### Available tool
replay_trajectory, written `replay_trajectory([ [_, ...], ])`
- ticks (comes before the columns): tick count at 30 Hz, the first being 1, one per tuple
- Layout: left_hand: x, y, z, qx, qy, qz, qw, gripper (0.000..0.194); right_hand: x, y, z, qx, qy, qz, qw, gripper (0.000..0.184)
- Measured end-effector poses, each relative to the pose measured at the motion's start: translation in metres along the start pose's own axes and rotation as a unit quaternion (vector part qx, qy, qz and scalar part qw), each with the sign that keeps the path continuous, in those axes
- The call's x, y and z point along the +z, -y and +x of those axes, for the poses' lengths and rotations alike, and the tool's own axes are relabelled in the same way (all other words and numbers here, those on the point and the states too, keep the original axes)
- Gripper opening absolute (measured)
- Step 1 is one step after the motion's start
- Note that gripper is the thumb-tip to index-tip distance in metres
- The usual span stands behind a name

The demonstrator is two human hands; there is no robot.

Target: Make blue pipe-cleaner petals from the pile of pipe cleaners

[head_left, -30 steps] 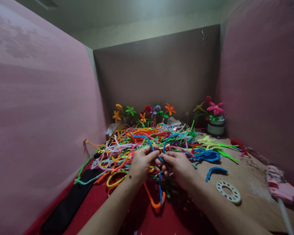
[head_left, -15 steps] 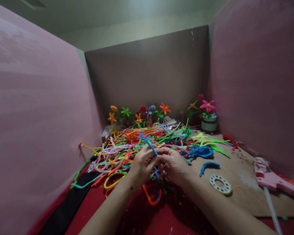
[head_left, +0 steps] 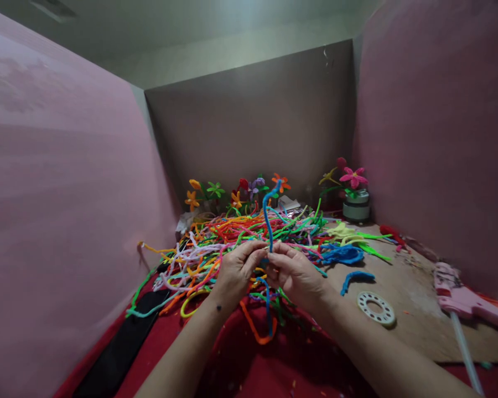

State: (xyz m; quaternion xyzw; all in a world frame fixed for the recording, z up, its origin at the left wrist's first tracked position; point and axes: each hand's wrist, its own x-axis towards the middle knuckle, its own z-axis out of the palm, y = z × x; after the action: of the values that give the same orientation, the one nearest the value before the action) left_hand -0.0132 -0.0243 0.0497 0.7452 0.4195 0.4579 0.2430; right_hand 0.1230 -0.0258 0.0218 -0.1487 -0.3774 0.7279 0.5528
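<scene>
A blue pipe cleaner rises from between my fingertips, its upper end bent to the right. My left hand pinches it low down from the left. On the other side, my right hand closes thumb and fingers on the same spot. Part of the blue stem hangs below the hands, near an orange pipe cleaner bent into an angle. Behind the hands spreads a big tangled pile of coloured pipe cleaners. A bundle of blue loops and a short curved blue piece lie to the right.
Pipe-cleaner flowers stand along the back, with a pink flower over a greenish jar. On the brown board at right lie a white ring with holes and a pink glue gun. Pink panels enclose the sides.
The blue pipe cleaner, which leaned left over my left hand, now stands upright and shows more length above my fingers. Both hands remain together in nearly the same place.
</scene>
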Motion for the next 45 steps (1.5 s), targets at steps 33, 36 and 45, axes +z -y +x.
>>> replay_trajectory([
  [33, 0.002, 0.009, -0.003, 0.065, 0.076, 0.225, 0.969, 0.019, 0.0, 0.016, 0.001, -0.111, -0.019, -0.239, 0.964, 0.019],
  [36, 0.002, 0.007, -0.003, 0.057, 0.068, 0.248, 0.965, 0.018, 0.003, 0.016, 0.0, -0.137, -0.04, -0.288, 0.947, 0.013],
  [45, 0.002, 0.005, -0.006, 0.099, 0.078, 0.288, 0.949, 0.017, 0.002, 0.016, -0.001, -0.092, -0.09, -0.285, 0.95, 0.022],
])
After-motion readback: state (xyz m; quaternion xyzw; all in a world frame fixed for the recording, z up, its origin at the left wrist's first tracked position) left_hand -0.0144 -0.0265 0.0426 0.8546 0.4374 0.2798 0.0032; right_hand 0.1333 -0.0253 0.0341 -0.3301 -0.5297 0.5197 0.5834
